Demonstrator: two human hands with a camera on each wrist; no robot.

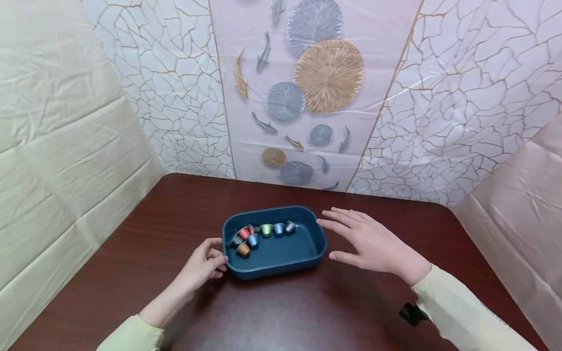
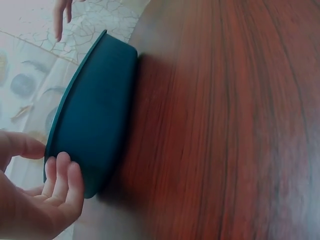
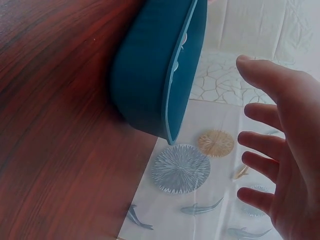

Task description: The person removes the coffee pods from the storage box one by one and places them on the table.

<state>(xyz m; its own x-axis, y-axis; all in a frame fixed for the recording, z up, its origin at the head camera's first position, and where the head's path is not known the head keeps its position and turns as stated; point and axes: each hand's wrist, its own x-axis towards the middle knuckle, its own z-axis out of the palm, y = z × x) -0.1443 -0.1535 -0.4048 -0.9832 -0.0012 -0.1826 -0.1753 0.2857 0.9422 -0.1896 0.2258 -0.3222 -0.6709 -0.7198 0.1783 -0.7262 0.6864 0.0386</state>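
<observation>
A dark blue tray (image 1: 281, 268) with rounded corners sits on the table. Coffee capsules lie inside it: an orange one (image 1: 243, 249), a red one (image 1: 244, 233), a light green one (image 1: 266, 230), and several blue or dark ones, mostly toward the left end and back. My left hand (image 1: 205, 263) holds the tray's left end, fingers bent against the outer wall (image 2: 95, 105) and rim. Just off the right end hovers my right hand (image 1: 373, 239), fingers spread and nothing held. In the right wrist view a gap separates that hand (image 3: 295, 140) from the tray (image 3: 145, 75).
The dark reddish-brown wooden table (image 1: 272, 317) extends around the tray. Behind it hangs a patterned cloth (image 1: 290, 146) with fish and round discs. Plain cream cloth (image 1: 66, 161) stands on the left, and pinkish cloth (image 1: 518, 209) on the right.
</observation>
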